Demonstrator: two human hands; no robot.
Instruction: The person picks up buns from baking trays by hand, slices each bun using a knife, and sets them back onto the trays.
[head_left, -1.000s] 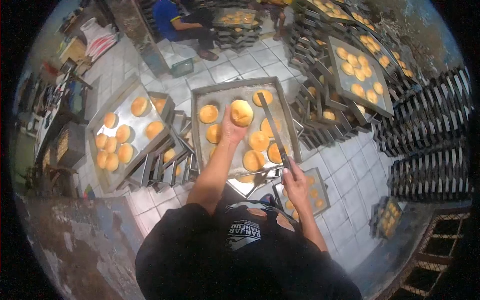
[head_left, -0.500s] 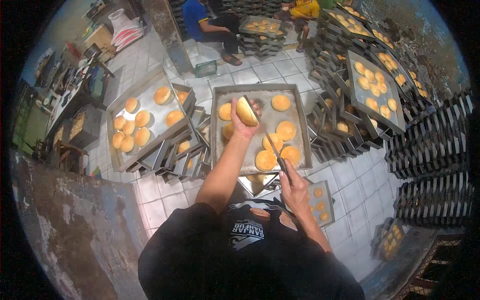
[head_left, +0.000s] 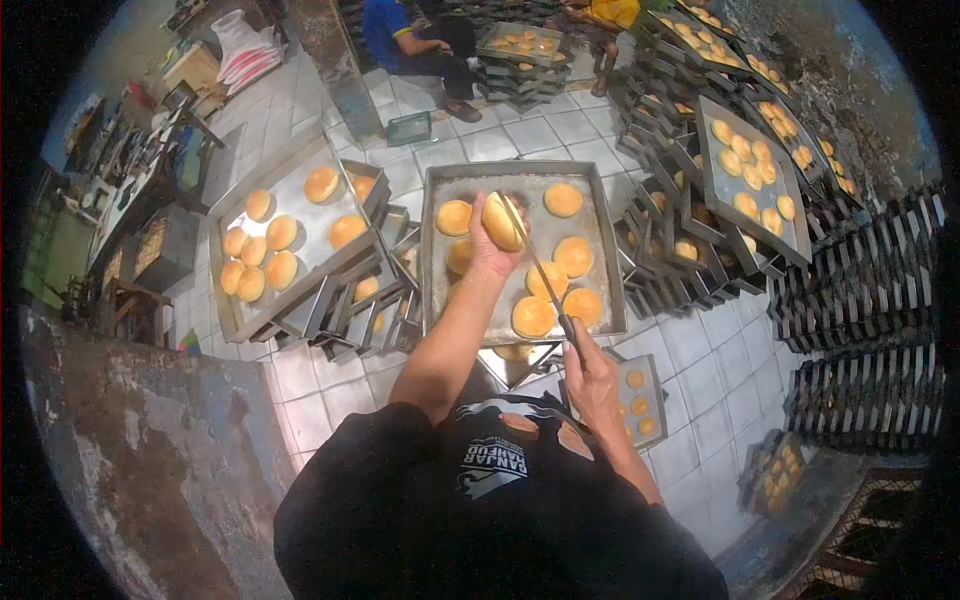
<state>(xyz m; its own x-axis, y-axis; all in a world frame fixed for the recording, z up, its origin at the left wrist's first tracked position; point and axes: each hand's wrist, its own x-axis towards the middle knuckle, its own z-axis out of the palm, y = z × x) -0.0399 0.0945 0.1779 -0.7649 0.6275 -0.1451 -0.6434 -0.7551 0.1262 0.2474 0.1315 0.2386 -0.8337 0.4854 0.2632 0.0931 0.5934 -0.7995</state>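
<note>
Left hand point(head_left: 489, 252) half-closed around 1 bun point(head_left: 498, 226)

The broad metal tray point(head_left: 612, 250) in the middle sits above another tray point(head_left: 497, 367) and carries seven visible round golden buns point(head_left: 573, 257), one of them partly hidden, spaced out or nearly touching. To its left, a tilted tray point(head_left: 290, 208) atop further trays bears nine more, most clustered together. The floor point(head_left: 712, 440), laid with pale square tiles, supports stacked trays point(head_left: 690, 225) on the right and a green basket point(head_left: 408, 128) ahead.
</note>
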